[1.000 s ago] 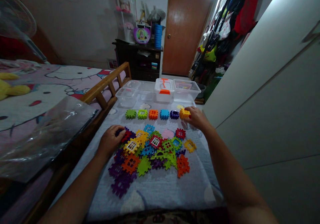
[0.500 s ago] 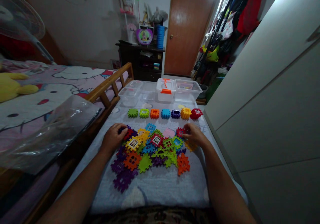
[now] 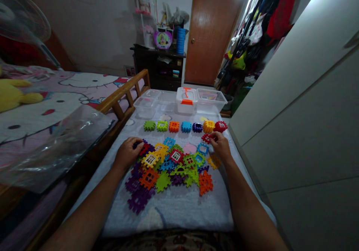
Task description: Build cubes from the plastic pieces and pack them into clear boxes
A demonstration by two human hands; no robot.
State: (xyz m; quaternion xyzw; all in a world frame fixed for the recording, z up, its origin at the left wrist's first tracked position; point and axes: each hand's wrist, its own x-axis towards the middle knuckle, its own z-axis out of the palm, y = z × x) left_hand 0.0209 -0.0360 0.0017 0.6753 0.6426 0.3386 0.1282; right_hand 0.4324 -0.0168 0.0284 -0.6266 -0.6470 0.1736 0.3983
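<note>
The right hand point(image 3: 221, 146) pinches a flat, notched red plastic tile point(image 3: 205, 138) at its fingertips' left; just beyond that hand sits a chunky red block with a white window point(image 3: 221, 126). The left hand point(image 3: 127, 154), farther from both, curls beside purple pieces point(image 3: 150, 146); whether it grips any is unclear.
</note>
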